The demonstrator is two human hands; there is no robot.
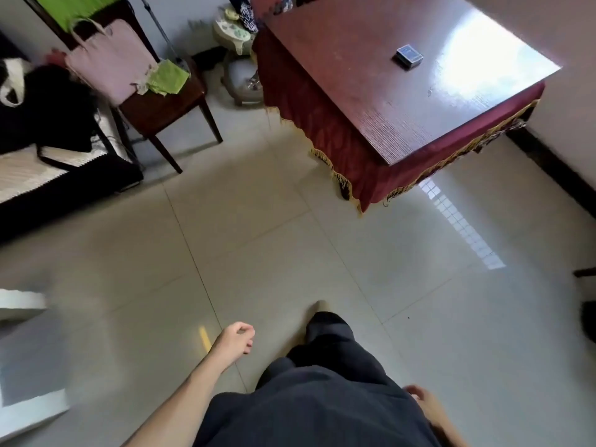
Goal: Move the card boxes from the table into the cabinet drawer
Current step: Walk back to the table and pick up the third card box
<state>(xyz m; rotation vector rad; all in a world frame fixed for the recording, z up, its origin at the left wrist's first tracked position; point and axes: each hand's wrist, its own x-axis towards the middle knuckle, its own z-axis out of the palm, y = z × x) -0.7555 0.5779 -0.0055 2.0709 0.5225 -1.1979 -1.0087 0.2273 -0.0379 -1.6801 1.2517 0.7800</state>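
Observation:
One blue card box (409,55) lies flat on the glossy brown table (371,101) at the upper right, far from both hands. My left hand (234,341) hangs low over the tiled floor with its fingers loosely curled and nothing in it. My right hand (422,400) shows at the bottom right beside my dark trousers, partly hidden by them, and looks empty. A white piece of furniture (29,411), possibly the cabinet, shows blurred at the bottom left edge; no drawer can be made out.
A dark red fringed cloth (322,130) hangs around the table. A wooden chair (161,104) with a pink bag and green cloth stands at upper left beside a dark sofa (48,175). Pale floor tiles lie between me and the table. A wall runs along the right.

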